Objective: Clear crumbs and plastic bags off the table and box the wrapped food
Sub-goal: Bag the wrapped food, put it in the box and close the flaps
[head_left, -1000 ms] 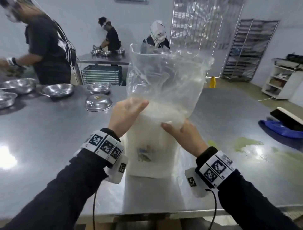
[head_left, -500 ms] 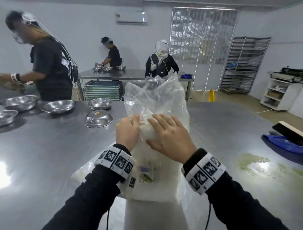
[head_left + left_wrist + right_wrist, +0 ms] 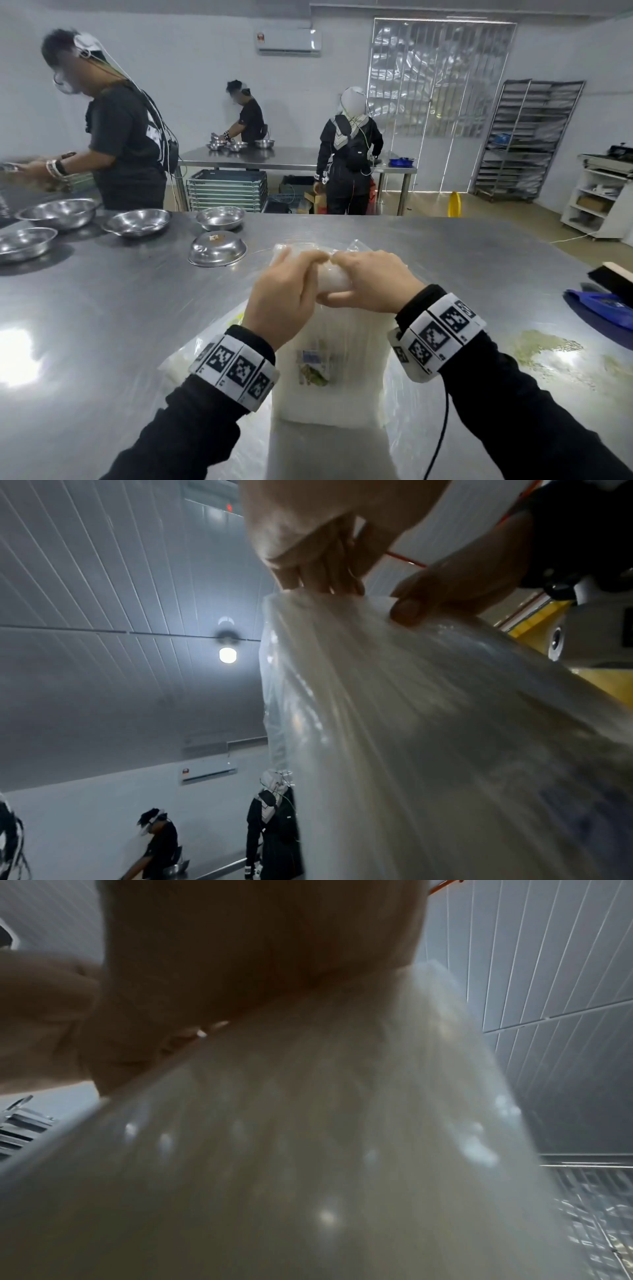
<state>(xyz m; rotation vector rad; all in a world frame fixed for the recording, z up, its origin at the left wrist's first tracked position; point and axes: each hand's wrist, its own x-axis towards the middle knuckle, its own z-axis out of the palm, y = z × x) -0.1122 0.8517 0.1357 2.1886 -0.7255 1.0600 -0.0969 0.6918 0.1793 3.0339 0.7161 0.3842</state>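
Both hands, left hand and right hand, grip rolled top of food bag; crumbs remain on tabletop, boxing undone.

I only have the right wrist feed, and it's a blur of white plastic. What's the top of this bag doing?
Observer: The head view shows the top of the plastic bag folded down into a roll. The left hand and right hand grip that roll side by side.
Operator: Is the bag in the air or down?
Observer: Its bottom appears to rest on the steel table, near the front edge.
Operator: Any crumbs to deal with?
Observer: Yes, a greenish patch of crumbs lies on the table to the right of the bag, near a blue dustpan.
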